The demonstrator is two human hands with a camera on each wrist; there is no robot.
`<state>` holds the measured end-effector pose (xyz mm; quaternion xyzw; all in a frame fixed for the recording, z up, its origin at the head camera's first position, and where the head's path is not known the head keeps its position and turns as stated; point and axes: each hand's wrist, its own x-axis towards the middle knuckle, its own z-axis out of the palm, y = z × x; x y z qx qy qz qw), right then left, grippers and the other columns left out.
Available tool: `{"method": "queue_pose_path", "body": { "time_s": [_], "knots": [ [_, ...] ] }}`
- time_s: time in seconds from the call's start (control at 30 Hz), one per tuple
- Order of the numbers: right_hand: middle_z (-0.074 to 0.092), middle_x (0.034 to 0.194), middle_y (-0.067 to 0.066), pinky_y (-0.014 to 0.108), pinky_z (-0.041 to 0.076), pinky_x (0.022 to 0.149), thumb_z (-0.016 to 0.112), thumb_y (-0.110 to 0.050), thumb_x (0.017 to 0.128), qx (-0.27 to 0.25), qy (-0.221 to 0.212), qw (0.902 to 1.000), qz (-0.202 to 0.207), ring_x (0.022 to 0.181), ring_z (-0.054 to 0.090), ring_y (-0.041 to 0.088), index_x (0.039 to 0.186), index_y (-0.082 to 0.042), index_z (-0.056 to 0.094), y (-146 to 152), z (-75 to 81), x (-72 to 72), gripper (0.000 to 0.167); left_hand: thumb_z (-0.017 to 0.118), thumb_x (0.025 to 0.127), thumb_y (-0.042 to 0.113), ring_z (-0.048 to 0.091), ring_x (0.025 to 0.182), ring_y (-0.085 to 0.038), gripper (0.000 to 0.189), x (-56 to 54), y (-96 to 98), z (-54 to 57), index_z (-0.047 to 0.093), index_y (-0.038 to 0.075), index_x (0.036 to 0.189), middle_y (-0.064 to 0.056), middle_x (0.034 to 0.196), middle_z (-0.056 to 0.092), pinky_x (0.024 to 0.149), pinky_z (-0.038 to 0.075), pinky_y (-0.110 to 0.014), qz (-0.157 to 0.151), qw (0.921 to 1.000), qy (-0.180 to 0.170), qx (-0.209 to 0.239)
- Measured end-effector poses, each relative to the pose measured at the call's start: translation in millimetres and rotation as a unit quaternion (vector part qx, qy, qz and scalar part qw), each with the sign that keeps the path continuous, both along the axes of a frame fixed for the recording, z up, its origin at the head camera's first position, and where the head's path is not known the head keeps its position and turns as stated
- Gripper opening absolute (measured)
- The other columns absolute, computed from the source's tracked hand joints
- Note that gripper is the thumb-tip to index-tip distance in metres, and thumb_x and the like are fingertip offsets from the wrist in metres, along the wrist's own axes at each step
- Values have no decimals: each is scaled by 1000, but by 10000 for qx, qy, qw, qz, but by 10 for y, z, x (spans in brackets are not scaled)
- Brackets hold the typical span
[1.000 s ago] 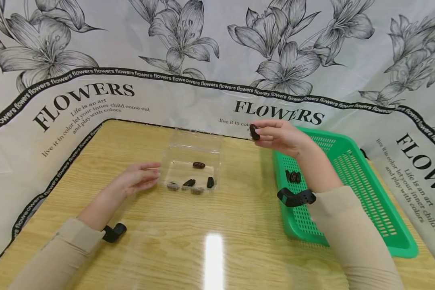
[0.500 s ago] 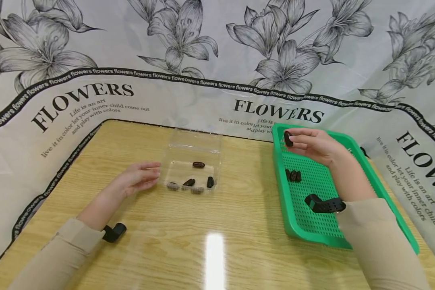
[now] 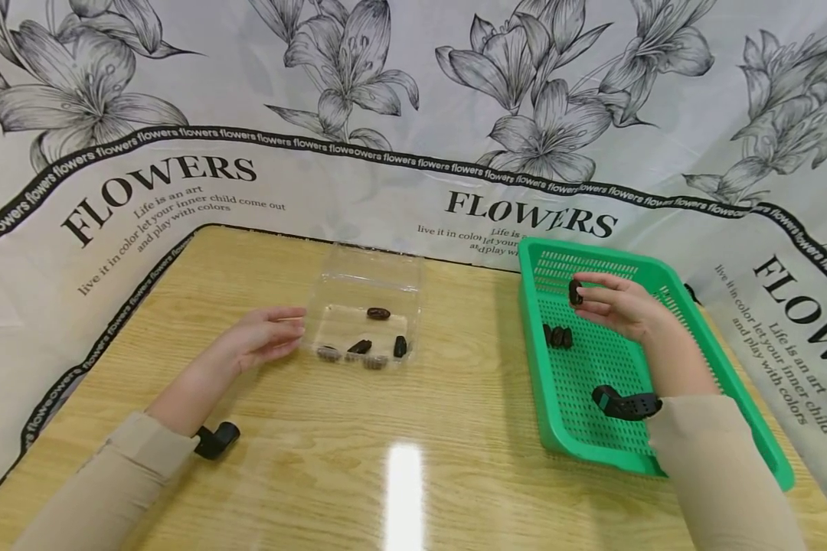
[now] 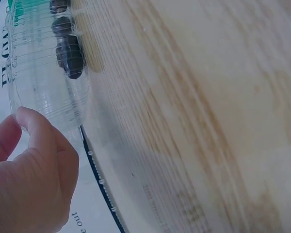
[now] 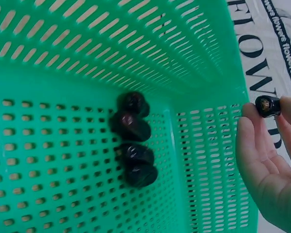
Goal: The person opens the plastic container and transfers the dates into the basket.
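Observation:
My right hand (image 3: 620, 306) pinches a dark brown date (image 3: 576, 292) between thumb and fingertips, held up over the green plastic basket (image 3: 550, 413). In the right wrist view the held date (image 5: 267, 106) shows its end, near the basket's corner. Several dates (image 5: 131, 127) lie in a row on the basket floor along one wall. At the left, my left hand (image 3: 265, 340) pinches the side edge of a clear plastic box (image 3: 368, 279), its lid raised at the back. Inside that box lie several dates (image 3: 378, 313), a few behind its front wall.
Both box and basket stand on a wood-grain table (image 3: 303, 459). A white cloth (image 3: 248, 84) with flower drawings and lettering hangs behind the table and along its sides. Black straps with a camera (image 3: 623, 402) sit on both wrists.
My right hand has carried the date rightward, from beyond the basket's left rim to over its inside, and then lowered a little. The left hand and the box stay in place.

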<state>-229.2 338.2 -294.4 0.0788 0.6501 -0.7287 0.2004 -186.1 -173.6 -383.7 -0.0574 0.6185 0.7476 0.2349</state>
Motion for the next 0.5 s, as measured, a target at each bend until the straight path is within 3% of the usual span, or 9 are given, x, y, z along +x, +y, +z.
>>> {"method": "queue_pose_path", "body": {
  "time_s": [0.3, 0.4, 0.5],
  "knots": [
    [62, 89, -1, 28, 54, 80, 57, -3, 92, 1019, -94, 9948, 20, 80, 65, 13, 88, -28, 69, 183, -268, -7, 28, 51, 93, -1, 57, 90, -8, 58, -9, -10, -14, 23, -6, 144, -9, 114, 48, 79, 51, -18, -4, 10000, 25, -57],
    [53, 102, 1, 29, 52, 85, 58, -7, 92, 1565, -92, 9875, 158, 82, 62, 11, 101, -25, 63, 245, -356, 14, 21, 51, 93, -1, 57, 91, -8, 58, -4, -9, -15, 24, -6, 144, -11, 116, 47, 82, 50, -19, -27, 9999, 23, -126],
    [43, 115, 7, 31, 50, 89, 58, -11, 93, 2123, -14, 9765, 382, 85, 60, 9, 118, -20, 53, 297, -415, 24, 27, 51, 93, -2, 57, 90, -8, 58, 0, -9, -13, 24, -6, 144, -10, 116, 47, 84, 50, -20, -38, 9999, 16, -135]
  ]
}}
